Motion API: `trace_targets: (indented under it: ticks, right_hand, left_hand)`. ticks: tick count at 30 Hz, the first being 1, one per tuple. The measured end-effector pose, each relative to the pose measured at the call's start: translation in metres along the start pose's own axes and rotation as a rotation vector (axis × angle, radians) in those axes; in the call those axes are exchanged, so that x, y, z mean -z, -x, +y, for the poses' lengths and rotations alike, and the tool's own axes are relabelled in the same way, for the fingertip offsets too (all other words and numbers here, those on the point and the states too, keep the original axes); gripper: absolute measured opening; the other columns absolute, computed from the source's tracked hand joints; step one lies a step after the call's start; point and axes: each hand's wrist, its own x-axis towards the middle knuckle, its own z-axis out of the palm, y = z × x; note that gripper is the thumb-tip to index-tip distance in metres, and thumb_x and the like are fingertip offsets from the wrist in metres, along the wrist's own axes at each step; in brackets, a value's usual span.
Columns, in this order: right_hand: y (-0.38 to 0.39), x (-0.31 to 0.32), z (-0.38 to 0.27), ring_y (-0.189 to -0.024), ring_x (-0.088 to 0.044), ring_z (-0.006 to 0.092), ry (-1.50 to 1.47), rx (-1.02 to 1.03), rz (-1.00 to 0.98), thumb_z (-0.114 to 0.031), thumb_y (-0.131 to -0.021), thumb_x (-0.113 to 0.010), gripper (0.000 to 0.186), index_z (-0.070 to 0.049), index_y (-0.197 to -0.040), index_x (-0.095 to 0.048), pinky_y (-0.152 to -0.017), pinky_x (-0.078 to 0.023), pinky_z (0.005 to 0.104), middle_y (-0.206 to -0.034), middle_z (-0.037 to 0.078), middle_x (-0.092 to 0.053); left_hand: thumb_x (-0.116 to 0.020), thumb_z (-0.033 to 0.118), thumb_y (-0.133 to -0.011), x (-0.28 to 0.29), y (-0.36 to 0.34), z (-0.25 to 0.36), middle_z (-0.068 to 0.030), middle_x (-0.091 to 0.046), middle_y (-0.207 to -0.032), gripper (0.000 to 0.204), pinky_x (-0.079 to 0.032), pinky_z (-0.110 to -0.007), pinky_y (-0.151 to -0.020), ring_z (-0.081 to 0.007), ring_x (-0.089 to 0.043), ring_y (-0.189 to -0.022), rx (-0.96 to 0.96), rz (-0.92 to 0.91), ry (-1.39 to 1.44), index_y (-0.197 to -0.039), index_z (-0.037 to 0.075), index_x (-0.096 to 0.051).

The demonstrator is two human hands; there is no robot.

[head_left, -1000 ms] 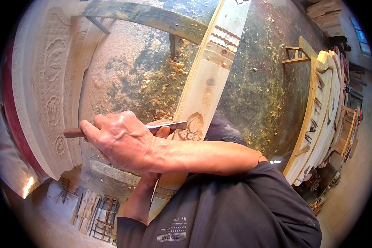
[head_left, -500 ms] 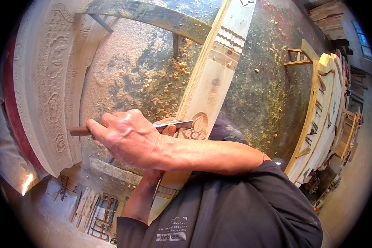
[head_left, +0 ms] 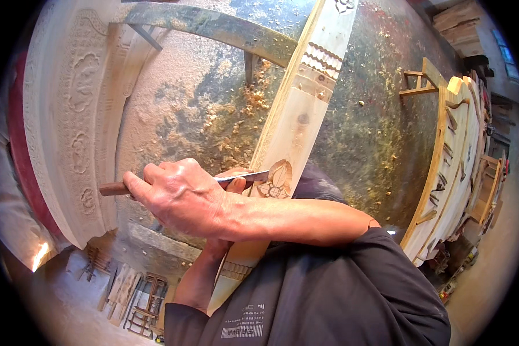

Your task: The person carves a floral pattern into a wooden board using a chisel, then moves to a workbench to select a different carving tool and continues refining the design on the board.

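Chisel (head_left: 252,177), one, wooden-handled: fingers of the right hand (head_left: 178,193) curled closed around it, handle end projecting left of them. Left hand (head_left: 236,184), mostly hidden behind the right: thumb and finger closed on the blade. Pale board (head_left: 298,127), one: just right of these fingers, its carved flower (head_left: 275,188) by the blade tip. Carved panel (head_left: 69,155): left of all fingers.

Beyond the carving (head_left: 277,181), the board (head_left: 300,124) lies open; the right forearm (head_left: 294,220) blocks nearer in.
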Motion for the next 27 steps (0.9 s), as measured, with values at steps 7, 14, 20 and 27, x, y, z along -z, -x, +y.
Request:
trace_targets:
  ticks: [7, 14, 20, 27]
  right_hand:
    - [0.003, -0.002, 0.001, -0.073, -0.071, 0.0302, -0.006, 0.017, 0.017, -0.010, -0.083, -0.073, 0.042, 0.000, -0.123, -0.063, -0.059, -0.058, 0.0442, -0.082, 0.011, -0.062]
    - [0.005, -0.003, 0.001, -0.072, -0.071, 0.0290, -0.007, 0.038, 0.060, -0.011, -0.079, -0.075, 0.049, 0.000, -0.125, -0.062, -0.058, -0.058, 0.0425, -0.082, 0.010, -0.061]
    - [0.007, 0.002, 0.002, -0.072, -0.071, 0.0275, -0.008, 0.048, 0.083, -0.011, -0.077, -0.076, 0.055, 0.000, -0.129, -0.062, -0.058, -0.058, 0.0412, -0.082, 0.010, -0.061]
    - [0.008, -0.005, 0.011, -0.070, -0.070, 0.0272, 0.033, 0.036, 0.108, -0.010, -0.082, -0.075, 0.050, 0.000, -0.129, -0.063, -0.056, -0.058, 0.0408, -0.080, 0.009, -0.061]
  left_hand:
    - [-0.071, 0.032, -0.105, -0.003, -0.001, -0.005, -0.0107, -0.075, -0.115, 0.037, -0.051, -0.038, -0.105, -0.0202, -0.068, -0.112, -0.028, 0.050, 0.004, -0.121, -0.001, -0.073]
    - [-0.071, 0.031, -0.106, -0.003, -0.002, -0.002, -0.0111, -0.075, -0.116, 0.036, -0.051, -0.038, -0.105, -0.0202, -0.067, -0.113, -0.037, 0.038, -0.017, -0.123, -0.001, -0.072]
    - [-0.070, 0.030, -0.106, -0.003, -0.004, -0.004, -0.0114, -0.075, -0.118, 0.036, -0.051, -0.038, -0.105, -0.0203, -0.067, -0.113, -0.037, 0.015, -0.036, -0.124, -0.001, -0.072]
    - [-0.070, 0.028, -0.106, -0.003, -0.004, -0.005, -0.0118, -0.075, -0.120, 0.035, -0.051, -0.037, -0.105, -0.0204, -0.067, -0.113, -0.027, 0.003, -0.026, -0.126, -0.001, -0.071]
